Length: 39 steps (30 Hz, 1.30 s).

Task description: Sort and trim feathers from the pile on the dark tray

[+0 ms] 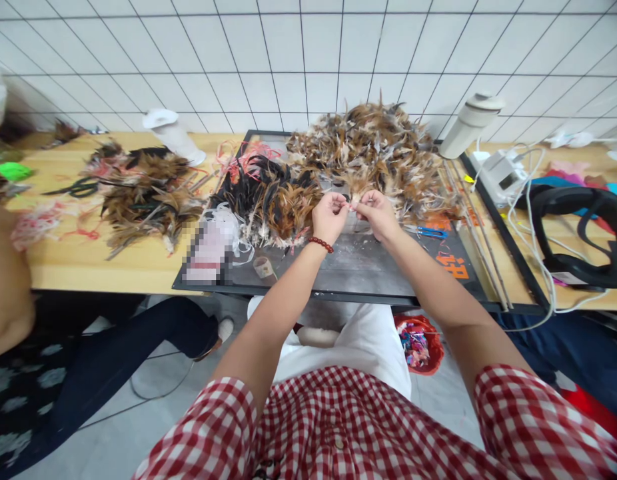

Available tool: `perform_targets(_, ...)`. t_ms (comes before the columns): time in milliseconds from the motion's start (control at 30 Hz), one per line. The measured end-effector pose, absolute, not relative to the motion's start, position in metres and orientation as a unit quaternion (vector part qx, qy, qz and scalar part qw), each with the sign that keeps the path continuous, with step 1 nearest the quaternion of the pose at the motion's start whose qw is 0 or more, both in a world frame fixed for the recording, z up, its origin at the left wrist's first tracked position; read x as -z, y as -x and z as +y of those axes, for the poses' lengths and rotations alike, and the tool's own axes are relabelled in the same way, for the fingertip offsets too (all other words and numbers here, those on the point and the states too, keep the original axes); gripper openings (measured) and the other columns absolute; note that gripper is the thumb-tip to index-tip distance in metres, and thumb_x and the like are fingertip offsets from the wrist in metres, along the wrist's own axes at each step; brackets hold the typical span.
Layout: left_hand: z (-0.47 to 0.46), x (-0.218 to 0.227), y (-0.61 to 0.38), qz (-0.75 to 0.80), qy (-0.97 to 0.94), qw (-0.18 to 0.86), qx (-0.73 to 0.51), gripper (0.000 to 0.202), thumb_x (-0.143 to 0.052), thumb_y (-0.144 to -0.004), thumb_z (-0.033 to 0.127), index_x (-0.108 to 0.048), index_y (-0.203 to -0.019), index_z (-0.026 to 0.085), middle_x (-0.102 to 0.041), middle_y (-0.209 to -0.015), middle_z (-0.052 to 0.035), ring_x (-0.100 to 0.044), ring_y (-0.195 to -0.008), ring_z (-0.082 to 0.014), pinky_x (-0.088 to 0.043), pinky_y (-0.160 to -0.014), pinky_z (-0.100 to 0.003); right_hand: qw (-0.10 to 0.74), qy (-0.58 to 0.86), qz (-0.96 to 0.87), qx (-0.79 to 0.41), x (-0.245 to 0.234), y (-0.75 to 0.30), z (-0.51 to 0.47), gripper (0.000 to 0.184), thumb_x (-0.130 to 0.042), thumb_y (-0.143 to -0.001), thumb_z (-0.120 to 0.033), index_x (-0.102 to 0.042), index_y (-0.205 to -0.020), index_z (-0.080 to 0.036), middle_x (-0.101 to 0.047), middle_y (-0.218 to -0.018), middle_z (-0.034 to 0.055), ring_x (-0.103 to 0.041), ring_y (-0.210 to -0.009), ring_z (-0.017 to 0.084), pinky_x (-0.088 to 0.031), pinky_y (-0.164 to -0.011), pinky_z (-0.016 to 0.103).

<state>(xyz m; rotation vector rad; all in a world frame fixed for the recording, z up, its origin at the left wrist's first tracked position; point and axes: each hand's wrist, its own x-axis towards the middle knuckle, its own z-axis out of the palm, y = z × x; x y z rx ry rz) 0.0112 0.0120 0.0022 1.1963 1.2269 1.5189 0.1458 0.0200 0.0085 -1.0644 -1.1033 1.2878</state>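
The work seems to be partway along: the left hand (330,219) and right hand (379,213) are pinching what looks like a small feather tuft (356,196) above the dark board's (358,270) middle, while a feather pile (366,147) is lying along its back edge, whether finished or waiting being unclear. The tuft is apparently pointing toward that edge, its long axis running front to back.

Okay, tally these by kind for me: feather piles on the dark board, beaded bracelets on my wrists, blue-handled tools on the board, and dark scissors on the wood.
Feather piles on the dark board: 2 (large brown pile, black-and-brown pile)
Beaded bracelet: 1
Blue-handled tool: 1
Dark scissors: 1
Total: 5
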Motion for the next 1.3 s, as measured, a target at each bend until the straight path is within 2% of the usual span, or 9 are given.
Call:
perform_targets(167,0.012,0.003,-0.011,0.483,-0.488,0.392,-0.612,0.021,-0.07,-0.077,0.0,-0.064,-0.08,0.02,-0.07,-0.075,0.0035,-0.065,-0.068,-0.0084,-0.051,-0.072,-0.021,0.531,0.447,-0.545,-0.47,-0.003,-0.146,0.02,0.058,-0.095,-0.061,-0.052,-0.047,-0.079,-0.026,-0.056,-0.057,-0.0101,-0.056,-0.051,0.01,-0.041,-0.052,0.023)
perform_targets(300,0.008,0.003,-0.01,0.481,-0.498,0.382,-0.612,0.021,-0.073,-0.076,0.002,-0.066,-0.08,0.021,-0.071,-0.079,0.0027,-0.066,-0.072,-0.0098,-0.051,-0.075,-0.021,0.521,0.458,-0.594,-0.407,0.001,-0.146,0.016,0.044,-0.084,-0.078,-0.052,-0.05,-0.089,-0.027,-0.061,-0.064,-0.0086,-0.059,-0.053,0.012,-0.046,-0.056,0.027)
perform_targets(400,0.004,0.0,-0.01,0.479,-0.5,0.382,-0.613,0.021,-0.073,-0.076,0.002,-0.067,-0.08,0.021,-0.07,-0.078,0.0032,-0.065,-0.071,-0.0102,-0.05,-0.075,-0.022,0.504,0.453,-0.629,-0.381,0.002,-0.146,0.012,0.037,-0.077,-0.084,-0.053,-0.057,-0.102,-0.028,-0.065,-0.068,-0.0073,-0.06,-0.054,0.014,-0.049,-0.061,0.031)
perform_targets(567,0.004,-0.004,-0.011,0.469,-0.483,0.399,-0.623,0.023,-0.07,-0.076,-0.001,-0.065,-0.079,0.021,-0.07,-0.077,0.0038,-0.066,-0.073,-0.0093,-0.052,-0.078,-0.021,0.495,0.448,-0.647,-0.369,0.001,-0.146,0.011,0.036,-0.072,-0.084,-0.057,-0.066,-0.1,-0.026,-0.067,-0.07,-0.0042,-0.06,-0.057,0.015,-0.05,-0.063,0.032)
perform_targets(800,0.006,-0.012,-0.012,0.458,-0.441,0.433,-0.639,0.027,-0.066,-0.075,-0.006,-0.058,-0.073,0.02,-0.064,-0.068,0.0061,-0.062,-0.064,-0.0068,-0.051,-0.07,-0.02,0.492,0.448,-0.643,-0.379,0.004,-0.146,0.013,0.035,-0.069,-0.081,-0.051,-0.072,-0.1,-0.021,-0.071,-0.075,-0.0018,-0.059,-0.055,0.012,-0.049,-0.06,0.03)
perform_targets(967,0.005,-0.012,-0.011,0.46,-0.445,0.43,-0.637,0.027,-0.067,-0.075,-0.005,-0.058,-0.072,0.02,-0.064,-0.067,0.0065,-0.061,-0.063,-0.0067,-0.05,-0.069,-0.02,0.495,0.439,-0.631,-0.405,0.004,-0.146,0.016,0.035,-0.073,-0.079,-0.055,-0.07,-0.091,-0.022,-0.069,-0.073,-0.0023,-0.058,-0.056,0.011,-0.049,-0.059,0.028)
perform_targets(1100,0.006,-0.012,-0.01,0.455,-0.449,0.434,-0.635,0.026,-0.068,-0.074,-0.004,-0.058,-0.072,0.02,-0.064,-0.068,0.0062,-0.061,-0.063,-0.0072,-0.05,-0.068,-0.02,0.496,0.427,-0.627,-0.422,0.001,-0.147,0.016,0.042,-0.078,-0.075,-0.062,-0.065,-0.083,-0.023,-0.068,-0.07,-0.002,-0.056,-0.055,0.011,-0.048,-0.057,0.028)
perform_targets(1300,0.01,-0.011,-0.007,0.456,-0.446,0.466,-0.613,0.032,-0.077,-0.065,-0.004,-0.059,-0.074,0.021,-0.064,-0.069,0.0067,-0.06,-0.064,-0.0073,-0.05,-0.067,-0.021,0.487,0.417,-0.631,-0.437,0.0,-0.148,0.017,0.048,-0.08,-0.073,-0.068,-0.063,-0.083,-0.025,-0.068,-0.068,-0.0022,-0.055,-0.055,0.012,-0.047,-0.055,0.028)
